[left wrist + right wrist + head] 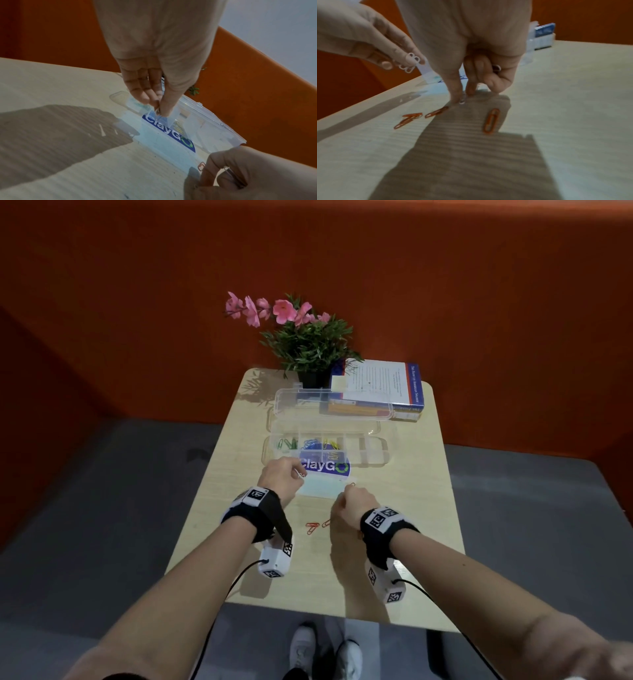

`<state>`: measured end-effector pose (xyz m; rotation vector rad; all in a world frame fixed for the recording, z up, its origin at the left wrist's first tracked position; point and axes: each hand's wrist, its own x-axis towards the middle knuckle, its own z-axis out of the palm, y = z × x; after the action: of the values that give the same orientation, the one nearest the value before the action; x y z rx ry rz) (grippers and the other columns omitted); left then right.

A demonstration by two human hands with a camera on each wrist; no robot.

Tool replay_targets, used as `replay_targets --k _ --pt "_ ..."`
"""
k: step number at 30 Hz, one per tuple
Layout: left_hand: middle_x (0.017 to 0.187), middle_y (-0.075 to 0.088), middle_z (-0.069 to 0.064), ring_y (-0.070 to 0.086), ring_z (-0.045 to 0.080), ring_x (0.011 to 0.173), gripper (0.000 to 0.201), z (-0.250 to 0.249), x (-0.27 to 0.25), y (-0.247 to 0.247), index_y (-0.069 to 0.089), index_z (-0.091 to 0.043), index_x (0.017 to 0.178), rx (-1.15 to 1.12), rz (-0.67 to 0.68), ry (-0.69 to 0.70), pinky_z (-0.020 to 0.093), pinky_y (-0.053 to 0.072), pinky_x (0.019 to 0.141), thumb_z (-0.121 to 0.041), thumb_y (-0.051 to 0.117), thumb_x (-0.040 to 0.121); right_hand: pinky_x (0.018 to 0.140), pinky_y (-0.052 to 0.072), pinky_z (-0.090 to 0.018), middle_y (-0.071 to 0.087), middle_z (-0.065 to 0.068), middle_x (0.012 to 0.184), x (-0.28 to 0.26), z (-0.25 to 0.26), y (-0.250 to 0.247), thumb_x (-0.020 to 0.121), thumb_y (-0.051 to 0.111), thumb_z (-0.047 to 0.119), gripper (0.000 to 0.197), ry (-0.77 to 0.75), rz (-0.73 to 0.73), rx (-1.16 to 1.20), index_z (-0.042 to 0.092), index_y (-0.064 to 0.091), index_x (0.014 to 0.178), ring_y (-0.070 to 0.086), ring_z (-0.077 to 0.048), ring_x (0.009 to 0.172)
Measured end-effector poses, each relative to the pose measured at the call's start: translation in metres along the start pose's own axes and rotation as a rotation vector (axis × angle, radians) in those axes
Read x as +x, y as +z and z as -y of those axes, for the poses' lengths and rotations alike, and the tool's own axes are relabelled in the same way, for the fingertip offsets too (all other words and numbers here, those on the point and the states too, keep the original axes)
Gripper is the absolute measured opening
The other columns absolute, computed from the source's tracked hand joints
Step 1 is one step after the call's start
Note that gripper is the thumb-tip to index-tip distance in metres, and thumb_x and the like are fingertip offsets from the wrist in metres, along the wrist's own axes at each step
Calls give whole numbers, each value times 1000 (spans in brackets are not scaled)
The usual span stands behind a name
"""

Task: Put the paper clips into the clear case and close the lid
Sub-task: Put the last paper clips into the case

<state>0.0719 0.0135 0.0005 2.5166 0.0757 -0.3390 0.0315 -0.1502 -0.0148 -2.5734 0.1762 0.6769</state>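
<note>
The clear case [373, 451] lies open mid-table with its lid [359, 402] tipped up behind it. Green, blue and yellow paper clips [310, 444] sit in its left compartments. Just in front of the case, my left hand [295, 474] pinches a few white paper clips [412, 59] above the table. To its right, my right hand [345, 495] is down at the tabletop, thumb and forefinger pinching a white clip [462, 101], with another clip [496, 67] under its curled fingers. Several orange clips [491, 120] lie loose on the table near my right hand, two of them [313, 527] between my wrists.
A blue ClayGo sticker [325, 468] and a pale blue panel [320, 488] lie on the table in front of the case. A potted plant [308, 347] and stacked books [383, 392] stand at the back. The table's front edge [308, 613] is near my forearms.
</note>
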Motion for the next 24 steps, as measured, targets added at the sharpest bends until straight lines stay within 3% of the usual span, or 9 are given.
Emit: replay_targets --k 3,7,12,16,19,22,24 --pt "75 59 2 61 21 76 16 3 0 1 72 -16 91 -39 19 -25 28 53 73 -6 63 83 89 48 -38 60 -20 123 2 6 1 92 41 6 30 17 38 -112 1 54 119 59 -36 112" --pt "74 60 1 58 19 74 17 -7 4 3 72 -14 92 -38 42 16 26 47 70 -6 61 82 84 51 -35 65 -17 119 4 1 -2 92 44 11 31 24 131 -145 0 57 118 63 -34 106" --pt "77 60 3 55 18 74 16 -26 12 9 73 -12 93 -28 66 79 25 45 68 -4 63 83 61 49 -29 68 -15 98 5 -10 -7 92 44 18 21 7 210 -98 7 59 100 69 -33 88" --pt "78 59 2 54 17 76 14 -41 22 12 72 -12 95 -2 68 130 25 46 73 -6 63 86 77 49 -35 64 -19 115 2 -12 -10 92 45 17 29 -34 149 -149 0 57 113 64 -36 102" --pt "80 60 1 54 16 77 13 -51 30 12 72 -13 97 6 60 139 24 45 73 -10 65 86 75 47 -35 63 -18 108 4 -21 -17 89 47 14 21 -18 72 54 2 58 101 60 -32 95" --pt "78 60 0 58 17 75 15 -65 36 13 72 -12 97 -64 70 119 27 50 71 -11 68 83 57 41 -24 64 -5 82 5 -39 -23 80 57 16 6 80 7 352 10 58 81 56 -21 75" --pt "76 60 0 58 18 73 16 -77 40 10 70 -14 95 -126 56 93 27 48 68 -9 70 80 44 34 -20 64 -5 69 2 -52 -25 77 60 8 10 128 -20 584 10 58 68 51 -16 56"
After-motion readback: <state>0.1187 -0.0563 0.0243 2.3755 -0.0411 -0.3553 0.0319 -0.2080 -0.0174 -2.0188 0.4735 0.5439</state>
